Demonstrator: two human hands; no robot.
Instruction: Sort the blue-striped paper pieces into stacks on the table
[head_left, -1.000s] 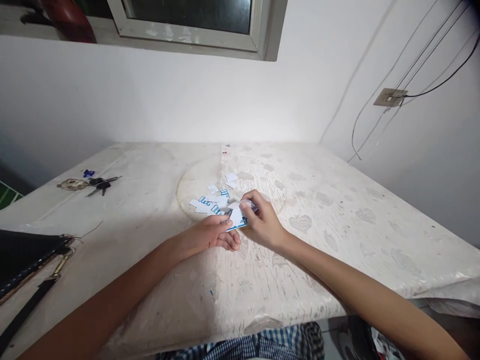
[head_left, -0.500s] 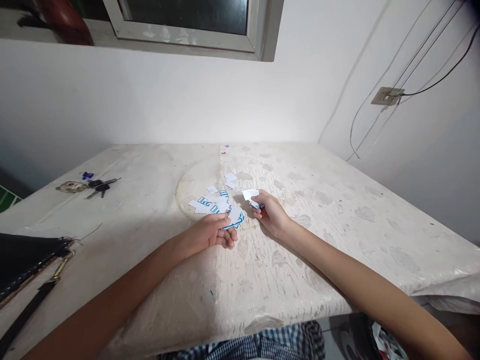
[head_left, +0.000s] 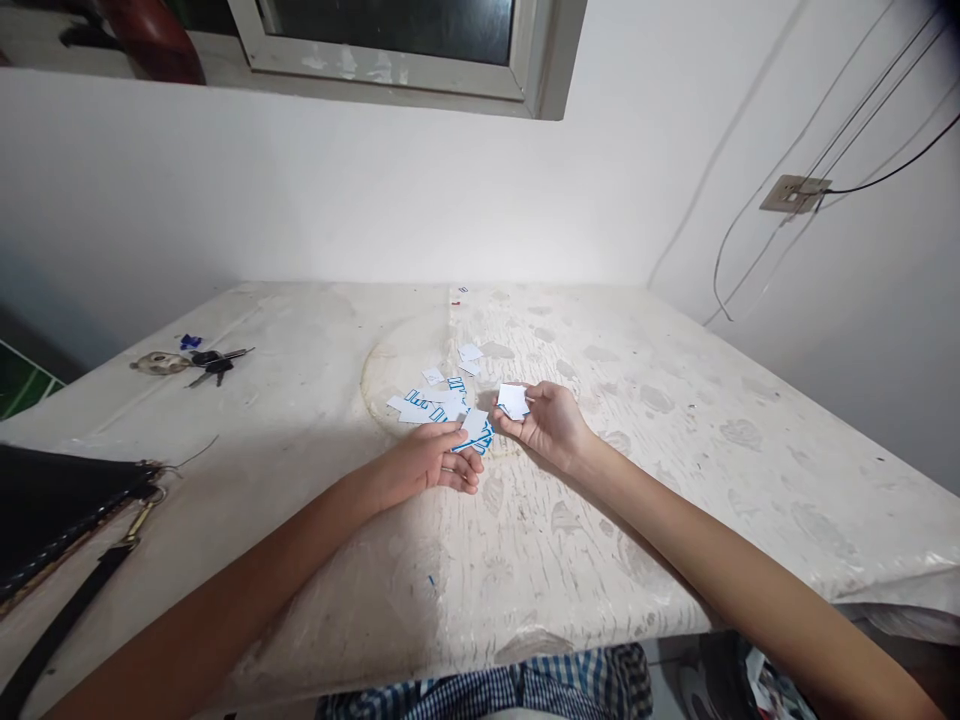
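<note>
My left hand point(head_left: 439, 460) pinches a small white paper piece point(head_left: 475, 424) between thumb and forefinger, its other fingers loosely curled. Blue-marked paper shows just under that piece. In my right hand point(head_left: 551, 425) are small white paper pieces point(head_left: 513, 401), held at the fingertips, the top one lying flat towards me. Beyond my left hand lies a loose pile of cut paper pieces point(head_left: 431, 408), some with blue outlined marks. Several plain white scraps point(head_left: 470, 352) rest a little farther back. How many pieces each hand holds is hidden.
The table has a pale patterned plastic cover point(head_left: 660, 500). Keys point(head_left: 217, 365) with a fob lie at the left, near a small blue scrap point(head_left: 190, 342). A black bag point(head_left: 67, 510) with a strap sits at the left edge. A white wall point(head_left: 375, 190) stands behind.
My right hand has turned more palm-up, and its white paper now lies flatter across the fingers. My left hand keeps its pinch. The whole view has shifted slightly.
</note>
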